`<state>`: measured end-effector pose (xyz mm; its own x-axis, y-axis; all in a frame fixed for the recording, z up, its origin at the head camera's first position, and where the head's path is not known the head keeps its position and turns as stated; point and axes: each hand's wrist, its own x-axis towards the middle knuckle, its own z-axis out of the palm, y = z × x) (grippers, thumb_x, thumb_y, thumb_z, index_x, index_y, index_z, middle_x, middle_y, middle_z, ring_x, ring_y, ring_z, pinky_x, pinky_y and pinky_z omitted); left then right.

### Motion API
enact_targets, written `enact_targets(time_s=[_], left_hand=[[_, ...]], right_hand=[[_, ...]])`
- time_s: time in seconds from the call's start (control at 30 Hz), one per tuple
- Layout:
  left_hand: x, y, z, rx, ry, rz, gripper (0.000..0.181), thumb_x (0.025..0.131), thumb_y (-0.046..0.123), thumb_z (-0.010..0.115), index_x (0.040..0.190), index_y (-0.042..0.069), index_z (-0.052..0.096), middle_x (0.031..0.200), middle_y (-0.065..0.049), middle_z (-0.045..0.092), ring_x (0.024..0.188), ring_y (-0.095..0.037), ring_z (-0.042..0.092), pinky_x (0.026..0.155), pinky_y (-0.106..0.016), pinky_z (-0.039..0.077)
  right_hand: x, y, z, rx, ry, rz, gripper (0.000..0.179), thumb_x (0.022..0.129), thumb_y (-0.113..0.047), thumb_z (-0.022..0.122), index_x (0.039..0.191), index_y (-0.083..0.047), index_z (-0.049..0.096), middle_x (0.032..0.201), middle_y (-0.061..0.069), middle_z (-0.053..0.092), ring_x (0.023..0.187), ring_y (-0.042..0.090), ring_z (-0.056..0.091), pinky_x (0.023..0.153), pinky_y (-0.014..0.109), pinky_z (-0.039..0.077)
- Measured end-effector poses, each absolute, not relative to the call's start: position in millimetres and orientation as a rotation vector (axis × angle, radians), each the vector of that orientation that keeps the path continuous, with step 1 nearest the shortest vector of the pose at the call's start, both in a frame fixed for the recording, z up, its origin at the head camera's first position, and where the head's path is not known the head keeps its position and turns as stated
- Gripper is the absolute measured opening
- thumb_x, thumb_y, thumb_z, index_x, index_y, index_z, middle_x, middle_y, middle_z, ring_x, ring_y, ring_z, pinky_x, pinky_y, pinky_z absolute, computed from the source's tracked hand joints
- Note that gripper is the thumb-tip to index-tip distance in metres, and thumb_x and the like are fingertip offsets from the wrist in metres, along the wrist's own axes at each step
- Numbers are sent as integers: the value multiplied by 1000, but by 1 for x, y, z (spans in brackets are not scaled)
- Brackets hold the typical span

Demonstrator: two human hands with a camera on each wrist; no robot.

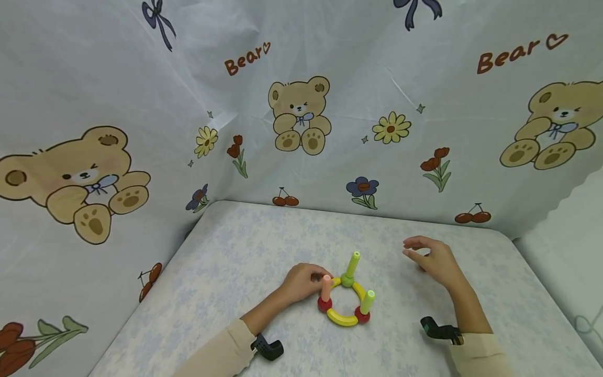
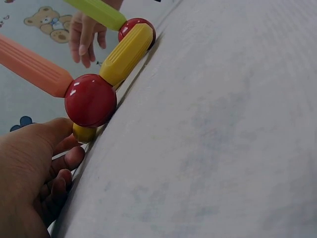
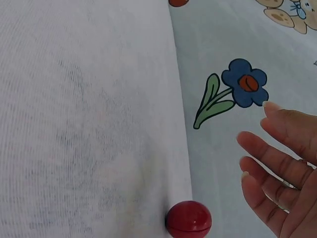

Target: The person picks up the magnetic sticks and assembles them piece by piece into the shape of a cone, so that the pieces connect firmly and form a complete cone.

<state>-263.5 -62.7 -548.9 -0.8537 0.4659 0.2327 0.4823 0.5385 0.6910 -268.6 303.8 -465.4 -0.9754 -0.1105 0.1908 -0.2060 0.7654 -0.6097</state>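
Observation:
A ring (image 1: 342,320) of curved yellow rods lies on the table, joined by two red balls and a green ball (image 1: 347,280). From the balls stand an orange stick (image 1: 326,289) and two light green sticks (image 1: 367,302). At the ring's left side, my left hand (image 1: 306,283) pinches a yellow rod (image 2: 84,134) just beside the red ball (image 2: 91,100) that bears the orange stick. My right hand (image 1: 437,261) hovers to the right of the ring, fingers relaxed and holding nothing. Low in the right wrist view, a red ball (image 3: 188,219) shows apart from that hand.
The table (image 1: 264,235) has a pale mottled cover. Behind it and along the left hangs a cloth (image 1: 348,94) printed with bears, flowers and cherries. Each wrist carries a black camera mount (image 1: 267,347). A thin cable (image 1: 586,324) lies at the far right.

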Motion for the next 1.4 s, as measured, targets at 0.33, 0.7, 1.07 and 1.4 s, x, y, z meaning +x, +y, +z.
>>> enact_targets(time_s=[0.33, 0.7, 1.07, 1.4], left_hand=[[-264, -63, -550, -853, -2732, -1237, 15, 94, 31, 72, 103, 24, 82, 96, 14, 73, 74, 2, 56, 67, -20, 48], [-264, -62, -551, -851, -2736, -1240, 14, 94, 29, 73, 103, 24, 82, 95, 15, 73, 72, 1, 56, 66, -20, 47], [-265, -63, -551, -848, -2737, -1243, 14, 94, 30, 72, 103, 25, 82, 96, 16, 73, 73, 1, 56, 66, -20, 47], [-265, -63, -551, -845, -2743, -1248, 14, 94, 31, 73, 103, 25, 82, 95, 16, 72, 72, 1, 56, 66, -20, 47]], right_hand=[[-272, 326, -479, 201, -2852, 937, 39, 96, -23, 73, 126, 0, 67, 137, 31, 55, 126, 51, 49, 96, 67, 45], [-273, 338, -495, 152, -2969, 893, 41, 94, -20, 74, 127, 3, 65, 123, 32, 62, 111, 49, 57, 88, 63, 48], [-276, 341, -505, 202, -2948, 879, 32, 89, -9, 78, 117, 3, 70, 109, 23, 69, 96, 35, 62, 76, 47, 54], [-274, 343, -499, 110, -2992, 887, 41, 87, -19, 82, 116, 6, 68, 105, 23, 67, 96, 37, 61, 81, 52, 55]])
